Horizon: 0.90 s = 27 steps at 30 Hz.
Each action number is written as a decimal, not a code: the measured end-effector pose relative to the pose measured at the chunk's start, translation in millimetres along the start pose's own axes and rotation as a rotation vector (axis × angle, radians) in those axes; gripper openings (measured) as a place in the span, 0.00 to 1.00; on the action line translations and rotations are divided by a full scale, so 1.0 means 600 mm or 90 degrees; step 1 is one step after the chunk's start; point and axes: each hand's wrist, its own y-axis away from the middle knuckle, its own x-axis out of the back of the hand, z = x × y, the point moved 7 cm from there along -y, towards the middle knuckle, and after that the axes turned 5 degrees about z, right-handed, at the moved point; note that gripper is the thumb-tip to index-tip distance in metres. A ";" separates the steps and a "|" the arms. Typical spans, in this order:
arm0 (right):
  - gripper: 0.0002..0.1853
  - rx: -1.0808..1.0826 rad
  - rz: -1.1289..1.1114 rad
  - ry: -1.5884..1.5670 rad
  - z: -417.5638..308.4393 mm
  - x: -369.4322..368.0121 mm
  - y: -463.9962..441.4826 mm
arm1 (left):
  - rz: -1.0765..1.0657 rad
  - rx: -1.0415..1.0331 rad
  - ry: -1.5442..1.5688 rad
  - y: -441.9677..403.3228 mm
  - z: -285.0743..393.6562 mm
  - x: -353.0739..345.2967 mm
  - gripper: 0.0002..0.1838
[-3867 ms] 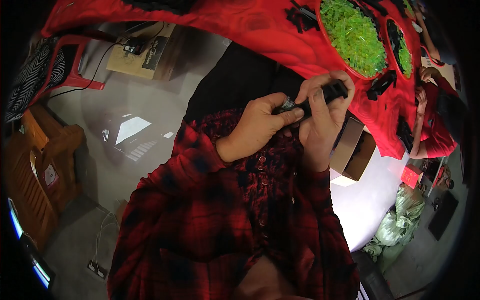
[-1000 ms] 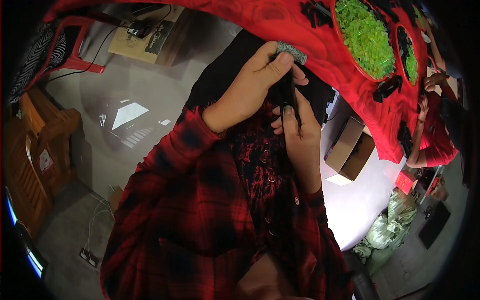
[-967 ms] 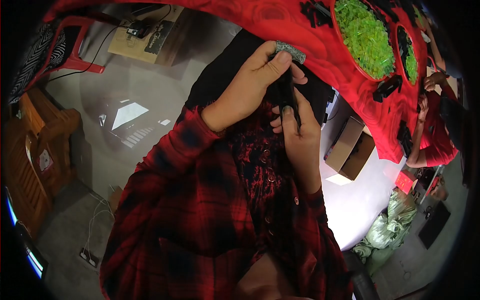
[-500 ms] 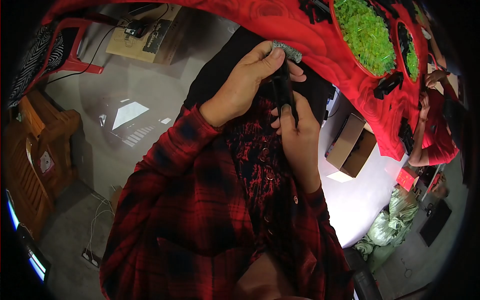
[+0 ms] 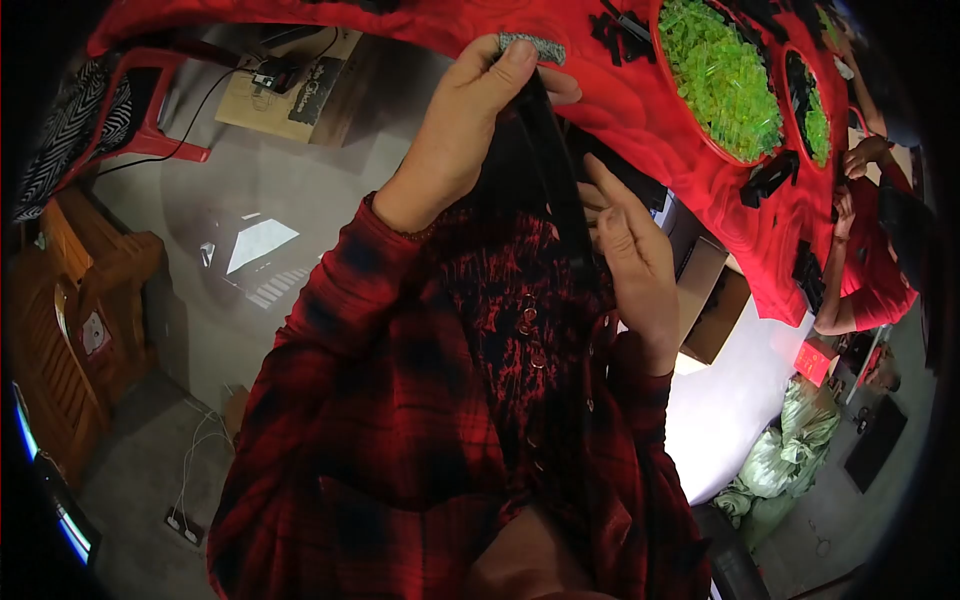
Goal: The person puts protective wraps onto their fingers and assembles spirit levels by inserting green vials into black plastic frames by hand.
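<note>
My left hand (image 5: pixel 445 140) is closed at the top centre, its thumb pressed on a grey speckled piece (image 5: pixel 533 46). From below that grip a long black strip (image 5: pixel 560 170) hangs down over my lap, its upper end at the fingers. My right hand (image 5: pixel 632 245) stands beside the strip's lower part, with its fingers spread and not wrapped round it. Whether the right fingertips touch the strip cannot be made out. The strip's lower end is lost against the dark shirt.
On the red-covered table (image 5: pixel 600 105) stand a tray of green pieces (image 5: pixel 715 80), a smaller tray (image 5: pixel 817 120) and black parts (image 5: pixel 768 178). An open carton (image 5: pixel 715 310) is at the right, with a person (image 5: pixel 880 255) beyond. A red chair (image 5: pixel 150 135) and cardboard box (image 5: pixel 290 100) are at the left.
My left hand has moved up and left with the grey piece and the strip's upper end. My right hand has let go of the strip, opened and shifted right.
</note>
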 end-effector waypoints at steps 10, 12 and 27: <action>0.30 -0.055 -0.067 -0.151 -0.009 -0.015 -0.001 | 0.056 0.055 0.053 -0.019 -0.006 0.021 0.20; 0.30 -0.079 -0.061 -0.113 -0.008 -0.023 0.002 | 0.055 0.065 0.072 -0.023 -0.014 0.025 0.21; 0.31 0.121 0.054 0.186 -0.028 -0.042 -0.051 | 0.065 0.121 -0.080 0.020 -0.051 -0.004 0.14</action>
